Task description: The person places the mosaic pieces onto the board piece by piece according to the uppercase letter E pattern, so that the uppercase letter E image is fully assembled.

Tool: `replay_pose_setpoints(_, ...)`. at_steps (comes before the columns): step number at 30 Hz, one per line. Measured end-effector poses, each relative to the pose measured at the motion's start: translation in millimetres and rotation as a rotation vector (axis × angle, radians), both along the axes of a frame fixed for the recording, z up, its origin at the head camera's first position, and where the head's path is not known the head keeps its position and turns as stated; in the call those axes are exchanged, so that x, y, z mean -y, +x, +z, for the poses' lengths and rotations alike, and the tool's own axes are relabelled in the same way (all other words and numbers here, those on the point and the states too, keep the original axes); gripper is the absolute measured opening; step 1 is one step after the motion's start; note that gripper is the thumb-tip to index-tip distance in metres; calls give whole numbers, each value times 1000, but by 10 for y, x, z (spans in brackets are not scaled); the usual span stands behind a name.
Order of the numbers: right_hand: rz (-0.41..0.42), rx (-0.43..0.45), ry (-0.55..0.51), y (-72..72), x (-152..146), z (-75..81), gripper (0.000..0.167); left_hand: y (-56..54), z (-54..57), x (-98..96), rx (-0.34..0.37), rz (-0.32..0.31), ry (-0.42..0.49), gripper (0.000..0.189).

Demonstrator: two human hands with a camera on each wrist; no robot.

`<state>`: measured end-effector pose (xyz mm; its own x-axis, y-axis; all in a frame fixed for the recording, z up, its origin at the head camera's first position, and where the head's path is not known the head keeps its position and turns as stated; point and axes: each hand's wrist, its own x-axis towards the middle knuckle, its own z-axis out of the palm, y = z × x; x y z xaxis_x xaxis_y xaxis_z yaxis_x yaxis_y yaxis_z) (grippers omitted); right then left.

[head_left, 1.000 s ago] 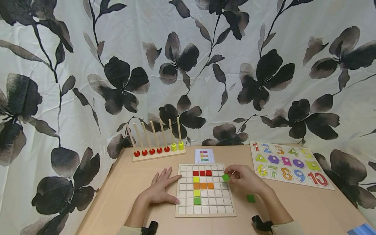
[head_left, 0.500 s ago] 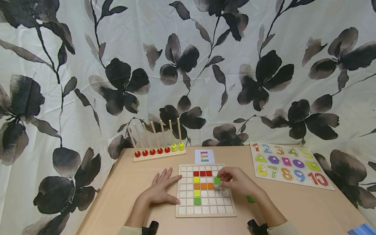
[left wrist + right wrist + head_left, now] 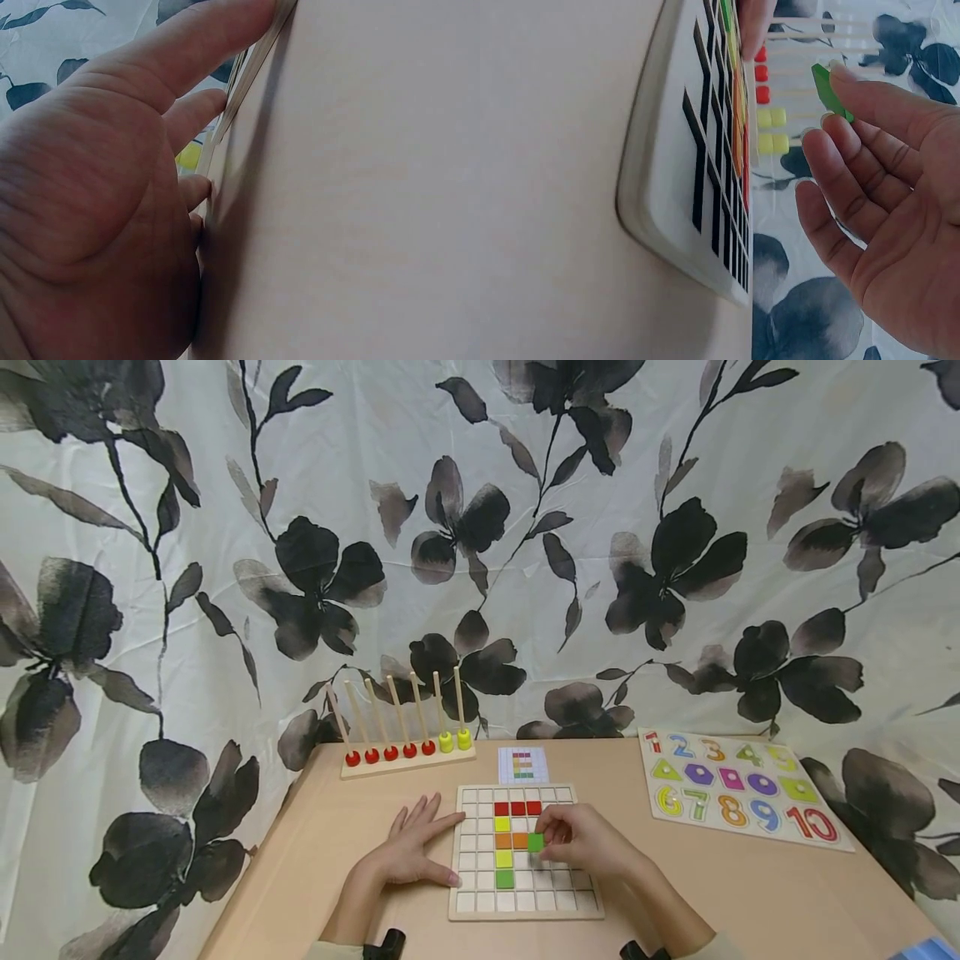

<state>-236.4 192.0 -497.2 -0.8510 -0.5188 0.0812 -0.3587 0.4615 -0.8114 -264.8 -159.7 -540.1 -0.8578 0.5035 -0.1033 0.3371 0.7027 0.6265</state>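
My right hand (image 3: 588, 839) pinches a green square tile (image 3: 536, 842) between thumb and fingertips. In the right wrist view that tile (image 3: 829, 91) is raised above the board. The wooden grid board (image 3: 486, 907) lies flat and bears a row of red tiles (image 3: 518, 809), two yellow tiles (image 3: 503, 859), orange tiles (image 3: 512, 841) and one green tile (image 3: 505, 879). My left hand (image 3: 411, 852) lies with spread fingers at the board's left edge, thumb and index fingertip touching it. The left wrist view shows the thumb (image 3: 217, 37) against the board's edge.
Behind the board lies a small pattern card (image 3: 523, 765). A wooden peg stand (image 3: 408, 765) with red and yellow beads stands at the back left. A number puzzle board (image 3: 738, 787) lies at the right. A floral cloth (image 3: 555, 568) hangs behind the table (image 3: 300, 852).
My right hand has carried the green tile left and nearer, from the board's right edge to over its middle. The left hand keeps its place at the board's edge.
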Motion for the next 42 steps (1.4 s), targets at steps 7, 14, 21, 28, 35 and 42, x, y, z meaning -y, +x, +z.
replay_pose_setpoints(7,20,17,1,45,76,-3,24,6,-3,-7,-2,-5,8,99)
replay_pose_setpoints(14,67,31,-14,63,135,-72,25,20,-6,-11,-7,-8,11,99)
replay_pose_setpoints(21,96,57,-15,68,168,-136,25,18,-3,-16,1,-5,6,99)
replay_pose_setpoints(28,122,115,25,76,172,-121,24,0,0,-13,-6,-4,0,100)
replay_pose_setpoints(35,159,123,54,65,164,-165,25,1,5,-10,-7,-3,-9,100)
replay_pose_setpoints(42,158,112,78,52,184,-214,25,30,31,-21,-7,-1,11,100)
